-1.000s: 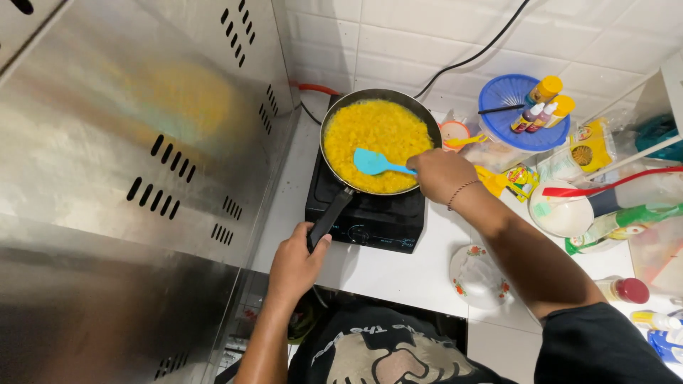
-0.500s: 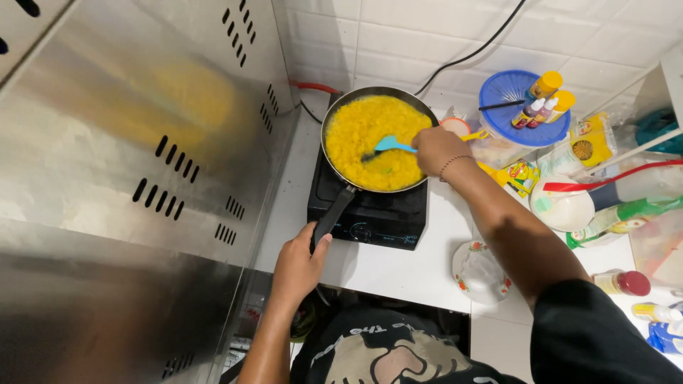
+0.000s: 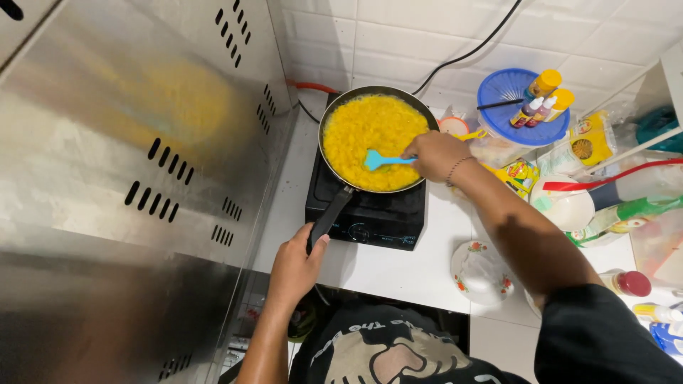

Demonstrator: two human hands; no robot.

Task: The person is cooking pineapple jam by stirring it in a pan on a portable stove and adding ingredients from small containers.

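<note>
A black frying pan full of yellow food sits on a black single-burner stove. My left hand grips the end of the pan's black handle. My right hand reaches over the pan's right rim and holds a blue spatula, whose blade rests in the yellow food near the front of the pan.
A tall steel panel with slots stands close on the left. A blue lid with small bottles, packets, a white bowl with a red utensil and an upturned floral dish crowd the white counter on the right. A black cable runs up the tiled wall.
My right hand and the spatula have shifted within the pan, the blade sliding across the yellow food toward its front middle. My left hand has stayed on the handle.
</note>
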